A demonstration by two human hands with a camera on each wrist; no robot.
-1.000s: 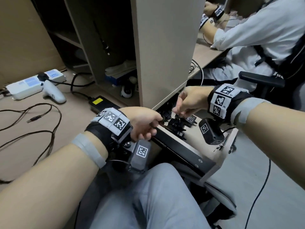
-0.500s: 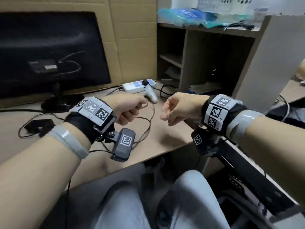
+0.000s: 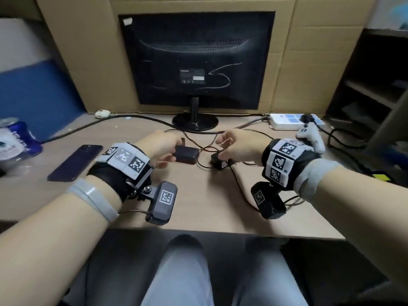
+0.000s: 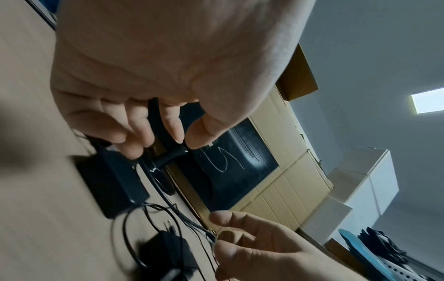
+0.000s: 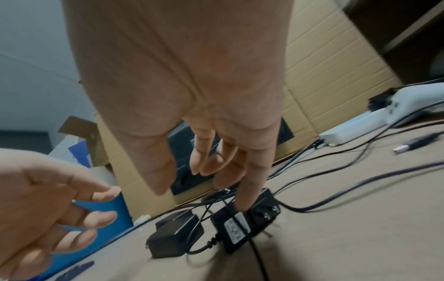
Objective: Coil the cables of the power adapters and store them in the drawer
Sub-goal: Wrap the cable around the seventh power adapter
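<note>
Item 1, left hand [image 3: 162, 146]: I hold it over the left adapter [image 3: 186, 154]; fingers loosely bent, gripping nothing. In the left wrist view 2 fingertips [image 4: 176, 133] nearly meet, with nothing visible between them.

Item 2, right hand [image 3: 239, 144]: fingers spread and reaching down. In the right wrist view 1 fingertip [image 5: 242, 204] touches the right adapter [image 5: 236, 227]; no grip yet.

Item 3, adapters: 2 black blocks lie just beside each other on the desk [image 3: 198, 206], near the monitor stand [image 3: 195, 122]. The right one lies with its prongs [image 5: 271, 213] facing the power strip [image 3: 293, 121].

Item 4, cables [image 3: 242, 180]: thin black leads cross between and around both blocks, uncoiled; which lead belongs to which block I cannot tell.

Item 5, drawer: not in view.

Risks, as I judge them:
- Lifting 1 adapter may drag the other, because the leads overlap.
- A snagged loop may pull toward the power strip or the white controller [image 3: 311, 138] on the far right.
- The phone [image 3: 76, 163] lies near left; a swept lead could shift it.
- Coiling a crossed lead may knot it.
</note>
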